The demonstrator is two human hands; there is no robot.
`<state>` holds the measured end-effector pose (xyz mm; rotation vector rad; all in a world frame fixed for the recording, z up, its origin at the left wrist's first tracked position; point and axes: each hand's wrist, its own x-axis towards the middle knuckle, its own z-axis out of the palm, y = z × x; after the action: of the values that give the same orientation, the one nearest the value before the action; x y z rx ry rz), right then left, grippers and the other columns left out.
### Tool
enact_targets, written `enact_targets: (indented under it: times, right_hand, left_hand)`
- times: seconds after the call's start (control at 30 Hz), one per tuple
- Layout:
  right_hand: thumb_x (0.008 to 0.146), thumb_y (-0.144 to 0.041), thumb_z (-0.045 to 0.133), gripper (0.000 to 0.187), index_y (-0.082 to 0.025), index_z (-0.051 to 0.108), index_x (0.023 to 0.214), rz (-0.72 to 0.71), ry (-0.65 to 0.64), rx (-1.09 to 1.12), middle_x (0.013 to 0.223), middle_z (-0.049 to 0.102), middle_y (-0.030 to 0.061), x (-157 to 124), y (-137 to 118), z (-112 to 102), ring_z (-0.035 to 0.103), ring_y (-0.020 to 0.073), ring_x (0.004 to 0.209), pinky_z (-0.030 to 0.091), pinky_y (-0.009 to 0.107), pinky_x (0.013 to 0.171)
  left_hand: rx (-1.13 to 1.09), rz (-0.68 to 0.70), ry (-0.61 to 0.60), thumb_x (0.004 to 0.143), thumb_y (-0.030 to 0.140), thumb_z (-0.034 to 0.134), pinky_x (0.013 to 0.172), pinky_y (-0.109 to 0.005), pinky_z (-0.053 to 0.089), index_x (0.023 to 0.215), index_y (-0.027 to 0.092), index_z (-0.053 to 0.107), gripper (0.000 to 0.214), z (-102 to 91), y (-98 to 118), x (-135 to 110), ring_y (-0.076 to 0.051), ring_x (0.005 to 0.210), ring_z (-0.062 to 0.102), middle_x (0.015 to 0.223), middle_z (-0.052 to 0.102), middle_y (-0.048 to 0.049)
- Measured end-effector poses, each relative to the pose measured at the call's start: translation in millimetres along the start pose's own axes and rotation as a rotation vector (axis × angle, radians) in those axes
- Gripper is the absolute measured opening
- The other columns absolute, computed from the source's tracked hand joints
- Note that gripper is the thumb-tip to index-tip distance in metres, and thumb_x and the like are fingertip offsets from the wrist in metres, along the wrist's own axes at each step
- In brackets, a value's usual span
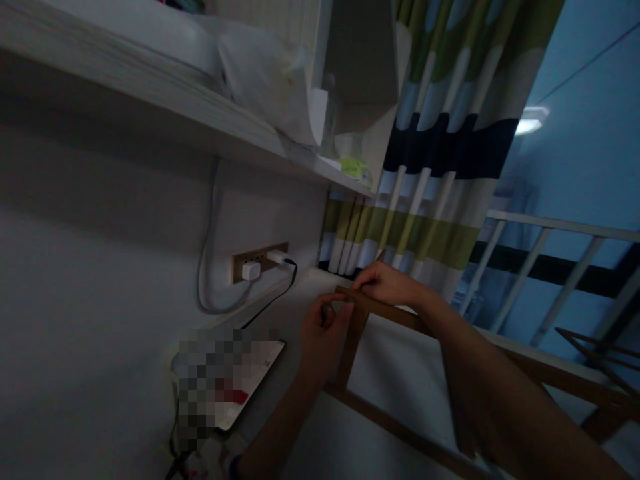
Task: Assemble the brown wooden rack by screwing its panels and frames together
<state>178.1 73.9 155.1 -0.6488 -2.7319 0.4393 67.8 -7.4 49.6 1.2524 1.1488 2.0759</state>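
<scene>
A brown wooden frame (350,350) of thin bars lies over a pale surface in the middle of the view. My left hand (323,333) is curled at the frame's upper corner, with thumb and fingers pinched together there. My right hand (387,283) grips the same corner from the far side, fingers closed on the top bar. Both forearms reach in from the lower right. What sits between my left fingers is too dark to make out.
A wall socket (257,262) holds white plugs with white and black cables. A tablet-like device (235,383) lies below it. A shelf (165,100) with bags and a green packet (356,170) hangs overhead. A striped curtain (440,173) and white railing (550,230) stand at right.
</scene>
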Motion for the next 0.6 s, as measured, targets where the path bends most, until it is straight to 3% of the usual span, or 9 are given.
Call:
enact_targets:
  times: [0.17, 0.4, 0.6]
  right_hand:
    - [0.061, -0.005, 0.040, 0.032, -0.015, 0.069, 0.074, 0.012, -0.009, 0.007, 0.063, 0.063, -0.0016, -0.1, -2.3, -1.3, 0.054, 0.0098, 0.061, 0.040, 0.018, 0.060]
    - [0.061, -0.005, 0.040, 0.032, -0.014, 0.068, 0.073, 0.010, -0.008, 0.019, 0.060, 0.061, -0.0016, -0.9, -1.0, -0.8, 0.051, 0.0091, 0.056, 0.039, 0.018, 0.056]
    - [0.061, -0.006, 0.040, 0.032, -0.015, 0.069, 0.074, 0.020, 0.004, 0.020, 0.061, 0.062, -0.0013, -0.4, 2.9, 0.6, 0.052, 0.0096, 0.057, 0.040, 0.018, 0.055]
  left_hand:
    - [-0.028, -0.006, 0.004, 0.068, 0.041, 0.061, 0.038, -0.016, 0.024, 0.084, 0.018, 0.055, 0.029, -0.3, -2.5, -3.8, -0.003, 0.040, 0.023, 0.052, 0.025, 0.0090]
    - [-0.315, -0.057, -0.049, 0.078, 0.047, 0.039, 0.037, -0.016, 0.016, 0.076, 0.018, 0.048, 0.031, -5.1, 1.9, -9.0, -0.005, 0.040, 0.018, 0.050, 0.021, 0.0083]
    - [-0.157, -0.105, -0.079, 0.079, 0.044, 0.032, 0.039, -0.018, 0.017, 0.068, 0.019, 0.045, 0.030, -3.6, 8.4, -10.7, -0.007, 0.041, 0.018, 0.049, 0.020, 0.0077]
